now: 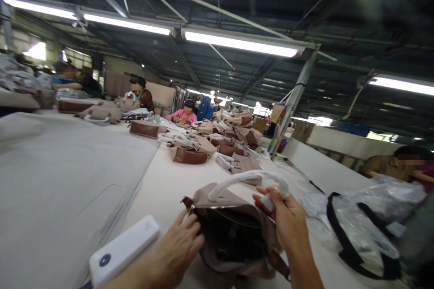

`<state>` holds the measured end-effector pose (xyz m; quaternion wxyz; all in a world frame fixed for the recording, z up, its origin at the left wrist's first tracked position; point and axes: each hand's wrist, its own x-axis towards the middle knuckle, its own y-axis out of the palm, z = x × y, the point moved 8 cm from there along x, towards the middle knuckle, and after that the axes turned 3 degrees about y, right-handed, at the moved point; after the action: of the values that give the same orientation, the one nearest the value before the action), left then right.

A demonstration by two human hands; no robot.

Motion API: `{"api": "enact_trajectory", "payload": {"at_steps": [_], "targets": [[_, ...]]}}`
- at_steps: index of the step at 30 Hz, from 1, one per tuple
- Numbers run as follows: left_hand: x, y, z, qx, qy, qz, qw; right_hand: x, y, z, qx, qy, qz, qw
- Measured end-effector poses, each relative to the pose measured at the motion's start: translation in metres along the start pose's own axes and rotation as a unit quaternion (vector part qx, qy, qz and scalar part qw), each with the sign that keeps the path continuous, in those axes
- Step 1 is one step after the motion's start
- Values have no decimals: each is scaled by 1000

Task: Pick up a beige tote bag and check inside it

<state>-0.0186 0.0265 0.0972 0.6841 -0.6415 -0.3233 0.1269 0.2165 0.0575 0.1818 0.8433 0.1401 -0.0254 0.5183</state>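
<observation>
A taupe handbag (233, 235) with a dark lining stands open on the table in front of me. My right hand (283, 219) grips the base of its white-wrapped handle (247, 179). At the bag's left rim, my left hand (178, 248) rests with fingers apart, touching the opening. A white power bank (124, 249) lies on the table just left of my left forearm.
Several more taupe and brown handbags (217, 142) lie farther along the long table (68, 180). Clear plastic bags with black straps (359, 230) sit at my right. Other people work at the far end and at the right edge. A steel post (293, 99) rises behind the bags.
</observation>
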Motion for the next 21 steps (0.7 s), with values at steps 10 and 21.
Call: {"api": "enact_trajectory", "payload": {"at_steps": [10,21], "targets": [[27,-18,10,50,9,-105,993,-15,-10,36,-49,-11,-14,999],[-31,-112,-24,-141,182,-41,972,-28,-18,52,-321,0,123,939]]}}
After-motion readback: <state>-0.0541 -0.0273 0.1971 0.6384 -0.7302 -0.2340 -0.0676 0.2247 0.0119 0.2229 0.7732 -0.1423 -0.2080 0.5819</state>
